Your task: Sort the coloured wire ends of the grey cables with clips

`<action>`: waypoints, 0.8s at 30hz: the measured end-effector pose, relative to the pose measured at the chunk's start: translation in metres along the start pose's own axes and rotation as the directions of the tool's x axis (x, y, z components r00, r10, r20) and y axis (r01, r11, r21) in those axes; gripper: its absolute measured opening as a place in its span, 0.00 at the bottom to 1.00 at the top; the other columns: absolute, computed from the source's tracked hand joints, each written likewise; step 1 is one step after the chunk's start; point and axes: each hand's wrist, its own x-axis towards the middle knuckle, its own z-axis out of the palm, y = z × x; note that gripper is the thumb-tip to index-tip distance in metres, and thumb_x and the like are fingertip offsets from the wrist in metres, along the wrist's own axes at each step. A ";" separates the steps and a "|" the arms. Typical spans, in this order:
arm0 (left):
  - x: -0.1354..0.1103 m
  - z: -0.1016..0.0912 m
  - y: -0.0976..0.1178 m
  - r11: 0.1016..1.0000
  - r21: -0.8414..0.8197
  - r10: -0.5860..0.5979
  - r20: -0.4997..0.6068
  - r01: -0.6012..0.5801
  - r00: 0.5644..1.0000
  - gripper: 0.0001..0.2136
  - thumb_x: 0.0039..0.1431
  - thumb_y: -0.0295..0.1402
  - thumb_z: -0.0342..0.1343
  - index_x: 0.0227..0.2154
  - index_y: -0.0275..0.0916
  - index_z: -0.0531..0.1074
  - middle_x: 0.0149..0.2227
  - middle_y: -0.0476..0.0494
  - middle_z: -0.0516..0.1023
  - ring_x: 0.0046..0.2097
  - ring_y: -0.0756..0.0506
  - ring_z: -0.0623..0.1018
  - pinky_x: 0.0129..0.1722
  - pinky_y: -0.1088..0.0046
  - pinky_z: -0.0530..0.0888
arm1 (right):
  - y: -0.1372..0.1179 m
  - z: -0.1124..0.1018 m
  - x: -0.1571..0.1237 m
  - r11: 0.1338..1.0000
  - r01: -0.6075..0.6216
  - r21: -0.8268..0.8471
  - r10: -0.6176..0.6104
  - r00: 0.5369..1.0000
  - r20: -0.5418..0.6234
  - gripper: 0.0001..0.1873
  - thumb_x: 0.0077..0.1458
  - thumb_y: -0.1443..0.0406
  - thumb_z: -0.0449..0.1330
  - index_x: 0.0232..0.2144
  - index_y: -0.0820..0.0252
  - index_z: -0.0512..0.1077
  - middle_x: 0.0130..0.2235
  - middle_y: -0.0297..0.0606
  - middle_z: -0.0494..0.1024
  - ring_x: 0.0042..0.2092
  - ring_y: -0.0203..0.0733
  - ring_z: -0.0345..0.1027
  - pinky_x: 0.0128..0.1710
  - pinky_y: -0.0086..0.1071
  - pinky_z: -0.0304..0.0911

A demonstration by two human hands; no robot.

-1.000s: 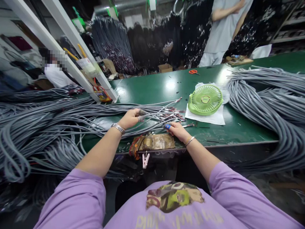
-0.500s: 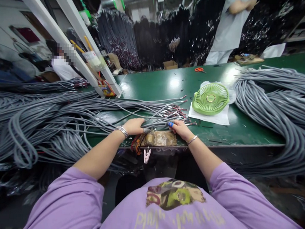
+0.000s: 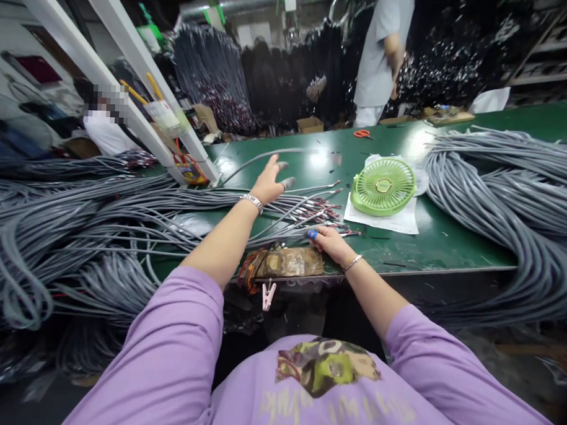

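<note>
My left hand [image 3: 269,182] reaches forward over the green table [image 3: 450,240], fingers spread with grey fingertip covers. A single grey cable [image 3: 267,154] curves just beyond its fingertips; I cannot tell if they touch. My right hand [image 3: 328,240], with a blue cover on one finger, is pinched on the ends of the grey cables [image 3: 306,216] lying fanned out near the table's front edge. These cables run left into a big grey cable heap [image 3: 55,229]. A brown taped pad [image 3: 288,261] lies at the edge between my hands.
A green round fan [image 3: 382,185] lies on white paper right of the cable ends. Another grey cable pile [image 3: 511,195] fills the right side. Orange scissors [image 3: 360,134] lie at the far edge. A person in grey [image 3: 379,54] stands beyond the table, and another sits far left.
My left hand left the cables by the pad, swung forward across the table and opened, with one cable arcing ahead of it. The right hand stayed on the cable ends. The standing person turned.
</note>
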 end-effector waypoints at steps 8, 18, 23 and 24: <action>-0.039 0.013 0.013 0.944 0.307 -0.102 0.618 -0.120 0.780 0.31 0.45 0.53 0.58 0.49 0.37 0.70 0.48 0.36 0.77 0.47 0.36 0.76 0.47 0.65 0.70 | -0.001 0.002 0.001 1.000 0.005 -0.025 -0.004 1.000 0.025 0.16 0.48 0.53 0.62 0.23 0.60 0.66 0.22 0.30 0.67 0.21 0.29 0.53 0.19 0.25 0.51; -0.087 0.050 0.022 0.845 0.528 -0.191 0.446 -0.084 0.875 0.32 0.48 0.31 0.54 0.58 0.29 0.57 0.48 0.26 0.73 0.49 0.32 0.75 0.46 0.61 0.70 | -0.003 0.002 0.000 1.000 -0.010 -0.006 0.010 1.000 0.006 0.17 0.46 0.53 0.63 0.27 0.61 0.70 0.22 0.29 0.67 0.21 0.28 0.52 0.19 0.24 0.51; -0.082 0.025 0.025 0.835 0.549 -0.183 0.344 -0.039 0.921 0.23 0.51 0.32 0.52 0.51 0.33 0.63 0.49 0.30 0.72 0.51 0.34 0.74 0.48 0.61 0.69 | -0.002 0.001 0.001 0.999 -0.043 0.005 0.043 0.999 0.001 0.14 0.47 0.55 0.62 0.28 0.61 0.69 0.22 0.29 0.68 0.21 0.28 0.53 0.19 0.24 0.51; -0.081 0.016 0.024 0.838 0.546 -0.180 0.292 -0.009 0.939 0.23 0.51 0.32 0.52 0.51 0.34 0.63 0.49 0.31 0.71 0.50 0.35 0.74 0.48 0.62 0.70 | -0.001 0.001 0.001 0.999 -0.048 0.003 0.048 0.999 0.002 0.14 0.48 0.56 0.61 0.28 0.61 0.70 0.22 0.29 0.68 0.21 0.28 0.53 0.19 0.24 0.51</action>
